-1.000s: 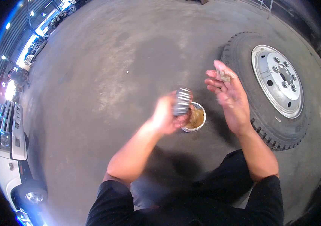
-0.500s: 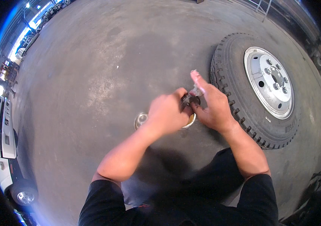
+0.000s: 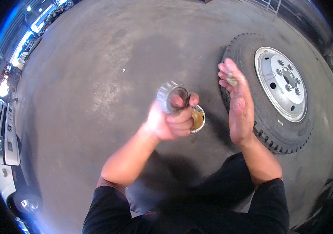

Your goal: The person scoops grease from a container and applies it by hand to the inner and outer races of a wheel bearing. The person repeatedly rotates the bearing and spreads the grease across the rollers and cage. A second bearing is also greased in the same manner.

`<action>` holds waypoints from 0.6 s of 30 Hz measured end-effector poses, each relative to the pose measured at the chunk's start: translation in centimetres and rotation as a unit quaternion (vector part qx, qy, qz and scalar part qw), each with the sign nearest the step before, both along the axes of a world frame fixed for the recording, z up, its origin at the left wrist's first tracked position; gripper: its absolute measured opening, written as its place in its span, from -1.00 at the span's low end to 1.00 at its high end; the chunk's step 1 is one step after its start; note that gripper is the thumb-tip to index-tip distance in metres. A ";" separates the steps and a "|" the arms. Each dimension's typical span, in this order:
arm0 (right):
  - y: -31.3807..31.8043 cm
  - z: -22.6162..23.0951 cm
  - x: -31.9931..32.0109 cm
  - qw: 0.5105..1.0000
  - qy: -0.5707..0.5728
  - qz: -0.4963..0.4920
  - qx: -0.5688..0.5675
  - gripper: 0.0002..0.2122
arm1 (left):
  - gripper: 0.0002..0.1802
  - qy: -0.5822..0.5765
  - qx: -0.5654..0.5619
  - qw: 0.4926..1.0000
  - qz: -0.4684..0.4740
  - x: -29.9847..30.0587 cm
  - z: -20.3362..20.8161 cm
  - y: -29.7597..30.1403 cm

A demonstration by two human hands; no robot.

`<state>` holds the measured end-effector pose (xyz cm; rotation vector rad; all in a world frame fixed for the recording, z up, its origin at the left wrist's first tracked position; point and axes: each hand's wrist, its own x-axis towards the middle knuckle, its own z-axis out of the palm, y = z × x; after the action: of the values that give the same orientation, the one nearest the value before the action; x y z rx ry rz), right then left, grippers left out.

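My left hand (image 3: 165, 124) is closed around a grey metal roller bearing (image 3: 171, 96), raised above the floor. Ribbed rollers line its outside, and a finger shows inside its dark, smeared bore. Beyond that hand, partly covered by it, stands a round tin of yellow-brown grease (image 3: 199, 118). My right hand (image 3: 240, 102) is held up to the right, apart from the bearing, fingers stretched and slightly curled. A pale smear of grease (image 3: 232, 81) lies on its palm and fingers.
A large truck wheel with a black tyre (image 3: 258, 134) and a silver rim (image 3: 263, 103) lies on the concrete floor (image 3: 73, 117), just right of my right hand. A white truck (image 3: 2, 152) stands at the far left. Metal legs (image 3: 277, 9) show at the top right.
My hands have parted: the right moved right and up, its palm now showing. The left has turned the bearing upward into view. A silver round object on the floor is now hidden.
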<state>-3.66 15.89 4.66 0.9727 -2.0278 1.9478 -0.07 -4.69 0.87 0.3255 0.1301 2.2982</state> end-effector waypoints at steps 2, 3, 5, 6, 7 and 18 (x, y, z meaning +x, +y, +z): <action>0.7 -0.5 -0.3 0.996 0.058 0.036 0.053 -0.23 | -0.70 0.004 0.007 1.000 -0.015 0.1 0.3 0.0; 0.9 -0.3 -0.2 0.992 0.084 0.058 0.076 -0.23 | -0.70 0.005 0.006 1.000 -0.017 0.2 0.3 0.0; 1.0 0.2 0.2 0.986 0.103 0.078 0.108 -0.24 | -0.70 0.018 -0.008 1.000 -0.020 0.2 0.3 -0.1; 1.0 0.2 0.3 0.982 0.112 0.090 0.124 -0.24 | -0.70 0.014 -0.014 1.000 -0.021 0.2 0.3 0.0; 0.8 0.0 0.2 0.979 0.122 0.097 0.134 -0.22 | -0.71 0.010 -0.021 1.000 -0.021 0.3 0.3 0.1; -1.3 -1.8 0.4 0.976 -0.059 0.200 0.062 -0.06 | -0.84 -0.008 -0.551 0.785 0.283 1.8 4.3 4.4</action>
<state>-3.21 14.60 2.85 1.4229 -2.1757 2.1313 1.70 -0.33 5.15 -0.4077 1.6690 2.3220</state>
